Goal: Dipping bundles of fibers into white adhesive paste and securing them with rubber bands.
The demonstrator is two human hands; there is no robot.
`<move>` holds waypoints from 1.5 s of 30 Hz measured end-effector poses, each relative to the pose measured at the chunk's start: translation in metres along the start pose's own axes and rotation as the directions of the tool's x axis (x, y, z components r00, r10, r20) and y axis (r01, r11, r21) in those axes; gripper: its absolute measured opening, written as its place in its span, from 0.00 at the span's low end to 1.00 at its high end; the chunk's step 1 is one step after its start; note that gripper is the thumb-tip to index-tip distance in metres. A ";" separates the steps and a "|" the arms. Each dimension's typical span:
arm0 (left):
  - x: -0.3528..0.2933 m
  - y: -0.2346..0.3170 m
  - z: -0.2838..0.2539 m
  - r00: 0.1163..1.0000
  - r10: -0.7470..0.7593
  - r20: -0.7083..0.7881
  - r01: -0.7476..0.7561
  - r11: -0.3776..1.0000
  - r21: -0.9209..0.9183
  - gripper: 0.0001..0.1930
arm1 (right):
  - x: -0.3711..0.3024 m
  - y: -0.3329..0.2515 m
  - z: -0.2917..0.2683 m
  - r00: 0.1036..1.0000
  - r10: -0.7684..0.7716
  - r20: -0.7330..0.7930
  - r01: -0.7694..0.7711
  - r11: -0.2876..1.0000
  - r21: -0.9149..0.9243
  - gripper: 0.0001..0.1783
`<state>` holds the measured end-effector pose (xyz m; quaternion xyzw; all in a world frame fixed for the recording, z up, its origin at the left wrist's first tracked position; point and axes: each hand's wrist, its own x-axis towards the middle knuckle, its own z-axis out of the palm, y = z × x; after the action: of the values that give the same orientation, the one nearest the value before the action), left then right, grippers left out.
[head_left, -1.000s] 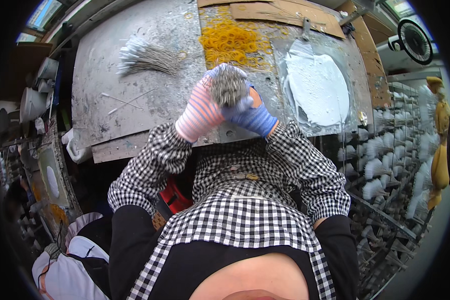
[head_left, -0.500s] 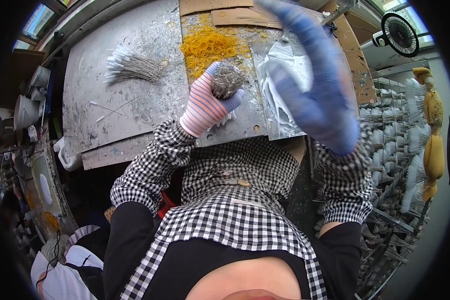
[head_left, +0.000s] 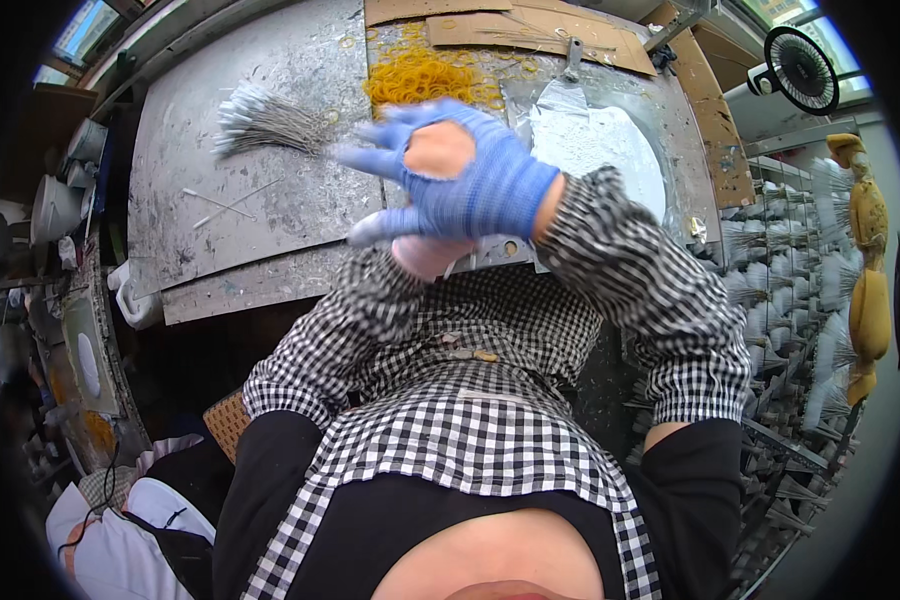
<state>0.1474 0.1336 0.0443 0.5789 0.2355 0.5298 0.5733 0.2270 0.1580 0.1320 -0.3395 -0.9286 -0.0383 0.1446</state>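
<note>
Bundle hidden now behind blue-gloved right hand (head_left: 470, 180), fingers (head_left: 365, 158) spread; left hand (head_left: 425, 255) beneath, grip untellable

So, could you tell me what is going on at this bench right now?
A person in a checked shirt is working at a grey worktable. The right hand, in a blue glove, is spread open and blurred over the left hand, in a pink glove and mostly hidden beneath it; what the left hand holds cannot be seen. A bundle of white-tipped sticks lies on the table, a heap of orange rubber bands sits further back, and a patch of white powder is beside it.
</note>
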 end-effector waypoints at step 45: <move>-0.063 -0.087 -0.093 0.867 -0.160 0.472 -0.362 0.449 0.817 0.42 | -0.159 -0.006 0.207 0.674 0.710 0.202 -0.407 0.129 0.904 0.43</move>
<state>0.0736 0.1368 -0.0768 0.9171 0.2882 0.1988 0.1906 0.2888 0.0901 -0.1119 -0.5183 -0.5573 0.4810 0.4351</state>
